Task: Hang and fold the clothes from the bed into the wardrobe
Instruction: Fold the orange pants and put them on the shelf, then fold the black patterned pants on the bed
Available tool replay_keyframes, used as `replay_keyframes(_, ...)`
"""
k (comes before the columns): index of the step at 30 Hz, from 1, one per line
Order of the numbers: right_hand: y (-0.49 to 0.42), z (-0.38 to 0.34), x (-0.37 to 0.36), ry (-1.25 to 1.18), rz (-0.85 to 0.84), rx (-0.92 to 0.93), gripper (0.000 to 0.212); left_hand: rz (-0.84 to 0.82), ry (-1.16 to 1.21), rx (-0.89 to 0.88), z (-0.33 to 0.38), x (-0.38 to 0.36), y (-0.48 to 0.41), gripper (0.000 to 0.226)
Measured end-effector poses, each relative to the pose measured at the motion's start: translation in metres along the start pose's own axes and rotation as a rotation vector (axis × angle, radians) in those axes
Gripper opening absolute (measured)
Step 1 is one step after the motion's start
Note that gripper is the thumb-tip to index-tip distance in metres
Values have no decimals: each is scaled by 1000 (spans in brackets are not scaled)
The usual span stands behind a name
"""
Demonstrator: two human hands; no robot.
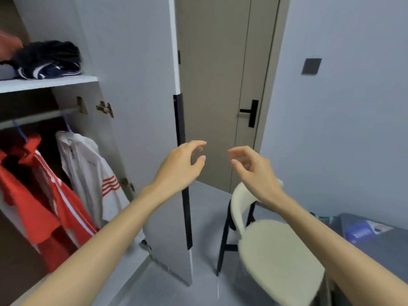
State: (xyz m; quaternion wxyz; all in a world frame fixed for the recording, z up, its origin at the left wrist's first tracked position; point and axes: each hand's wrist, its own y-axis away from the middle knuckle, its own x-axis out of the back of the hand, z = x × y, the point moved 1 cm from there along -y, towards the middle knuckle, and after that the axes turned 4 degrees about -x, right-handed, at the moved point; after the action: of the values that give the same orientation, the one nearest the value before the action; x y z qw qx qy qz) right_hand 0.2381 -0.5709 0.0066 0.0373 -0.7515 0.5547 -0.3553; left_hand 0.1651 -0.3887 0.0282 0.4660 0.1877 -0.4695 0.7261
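The white shelf (66, 81) in the wardrobe (132, 62), far left, carried a pile of dark folded clothes (48, 58), navy with white stripes showing at the bottom of the pile. A pale folded piece (5, 72) lay just beside the pile at the left edge. Below the shelf a rail (39, 115) bore two hangers: a red garment (44, 195) with white stripes on the left, and a white garment (88, 173) with red sleeve stripes to its right. The grey floor (205, 217) held a cream chair (276, 250) on dark legs, near right. At the right edge a grey bed (379, 246) carried a blue-and-white item (366, 231), too blurred to name.
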Motion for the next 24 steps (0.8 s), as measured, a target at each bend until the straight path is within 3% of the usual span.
replay_keyframes(11,204,150,172,99,222,-460,21,-411,152,-5,149,-216,60,40)
replay_keyframes(24,466,242,266,156,539,-978,22,-948,192,-213,298,-409,190,40)
